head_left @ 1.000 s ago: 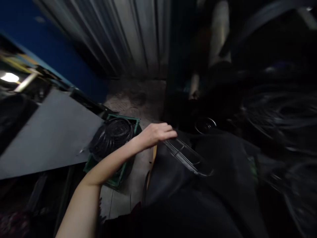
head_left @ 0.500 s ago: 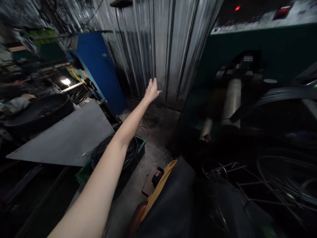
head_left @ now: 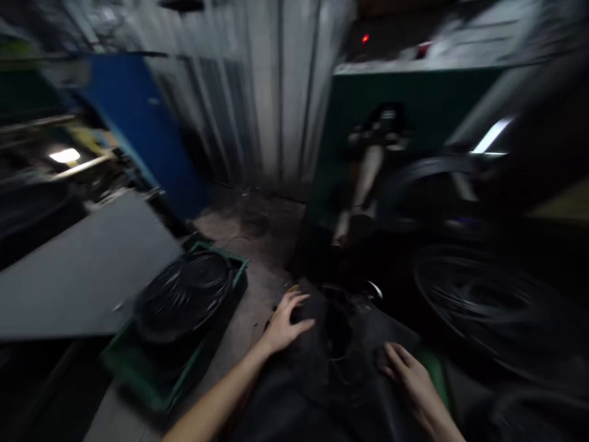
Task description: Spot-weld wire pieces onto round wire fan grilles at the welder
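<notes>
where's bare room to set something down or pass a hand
The grey board, bordered by the blue panel and green crate, looks mostly bare. The floor strip between that crate and the left hand looks passable. Crowded: the crate, holding black coil, and blurred coils at right.

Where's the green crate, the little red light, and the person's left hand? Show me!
Green crate (head_left: 138, 383): head view, on its near wall.
Red light (head_left: 365, 38): head view, on its glowing middle.
Left hand (head_left: 281, 329): head view, on the back of the hand.
</notes>
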The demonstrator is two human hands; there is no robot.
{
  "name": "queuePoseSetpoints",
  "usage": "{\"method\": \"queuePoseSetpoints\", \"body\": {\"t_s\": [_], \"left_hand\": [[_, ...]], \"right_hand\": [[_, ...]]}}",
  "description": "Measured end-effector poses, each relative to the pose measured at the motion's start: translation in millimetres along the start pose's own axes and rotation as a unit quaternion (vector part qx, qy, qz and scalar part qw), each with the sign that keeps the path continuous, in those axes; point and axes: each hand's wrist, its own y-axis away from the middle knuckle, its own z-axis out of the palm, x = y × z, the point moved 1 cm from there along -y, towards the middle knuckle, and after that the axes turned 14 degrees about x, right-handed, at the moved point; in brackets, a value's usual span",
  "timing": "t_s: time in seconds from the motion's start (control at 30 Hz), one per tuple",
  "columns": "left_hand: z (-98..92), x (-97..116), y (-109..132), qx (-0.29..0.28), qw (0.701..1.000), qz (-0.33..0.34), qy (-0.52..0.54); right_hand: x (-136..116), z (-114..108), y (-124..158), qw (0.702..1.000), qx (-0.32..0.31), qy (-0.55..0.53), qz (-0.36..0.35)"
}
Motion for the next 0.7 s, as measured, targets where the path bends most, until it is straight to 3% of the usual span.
{"method": "queuePoseSetpoints", "body": {"t_s": [0.07, 0.13, 0.23, 0.3, 0.4, 0.47, 0.57, 0.7], "left_hand": [[4.2, -8.9, 5.1, 0.014, 0.999, -0.008, -0.047], [8.8, -14.3, 2.3, 0.024, 0.997, -0.001, -0.068], [18.4, -12.3, -4.1, 0.016, 0.996, 0.029, -0.079], [25.3, -9.1, -7.3, 0.026, 0.996, 0.040, -0.078], [32.8, -9.1, -13.1, 0.078, 0.994, 0.032, -0.071], [35.4, -9.5, -15.3, 0.113, 0.991, 0.024, -0.064], [36.7, -1.9, -11.7, 0.144, 0.988, 0.023, -0.046], [43.3, 13.6, 1.9, 0.171, 0.985, 0.015, -0.036]], "right_hand": [[-8.2, -15.7, -21.5, 0.987, 0.099, 0.074, -0.101], [-34.0, -46.4, -56.5, 0.970, 0.166, 0.108, -0.143], [-99.7, -95.6, -126.7, 0.931, 0.257, 0.136, -0.221], [-147.7, -111.6, -180.2, 0.910, 0.285, 0.151, -0.260], [-202.5, -105.4, -252.7, 0.860, 0.269, 0.305, -0.309], [-220.6, -93.8, -285.7, 0.844, 0.230, 0.363, -0.321], [-225.9, -83.2, -307.7, 0.855, 0.177, 0.377, -0.309], [-219.6, -83.0, -311.1, 0.877, 0.147, 0.366, -0.273]]}}
